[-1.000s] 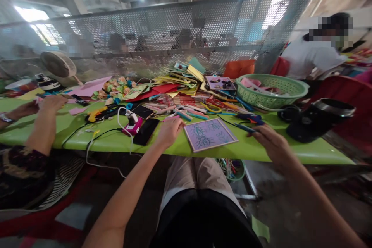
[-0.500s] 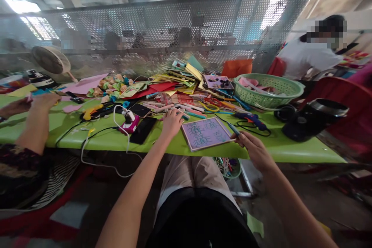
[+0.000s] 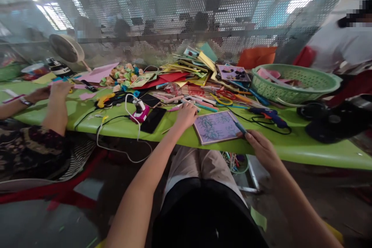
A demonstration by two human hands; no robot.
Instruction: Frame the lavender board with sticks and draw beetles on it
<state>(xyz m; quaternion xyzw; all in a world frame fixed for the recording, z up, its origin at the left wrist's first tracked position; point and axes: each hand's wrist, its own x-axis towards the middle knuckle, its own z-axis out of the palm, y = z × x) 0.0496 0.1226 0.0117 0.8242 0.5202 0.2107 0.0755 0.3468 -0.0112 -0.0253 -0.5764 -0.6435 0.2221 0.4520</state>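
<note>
My right hand (image 3: 261, 145) pinches a teal marker (image 3: 240, 127), its tip end reaching over the right side of a framed purple picture (image 3: 216, 127). Green line drawings of round shapes with rays cover the picture, and a thin pale frame edges it. Left of the picture, my left hand (image 3: 186, 115) rests at the near edge of a spread of markers (image 3: 207, 106). Its fingers are bent down and closed; what lies under them is hidden. A black phone (image 3: 154, 120) lies left of that hand.
A magenta power socket (image 3: 141, 114) with white cable sits left. A blue glue gun (image 3: 269, 114) and a green basket (image 3: 296, 85) are right. Piled cards (image 3: 192, 71) stand behind. A co-worker's hands (image 3: 58, 89) work at far left. The green table (image 3: 314, 147) ends before my lap.
The view has turned slightly to the right and down. My right hand with the marker has shifted a little over the picture. My left hand stays by the markers, its fingers more curled.
</note>
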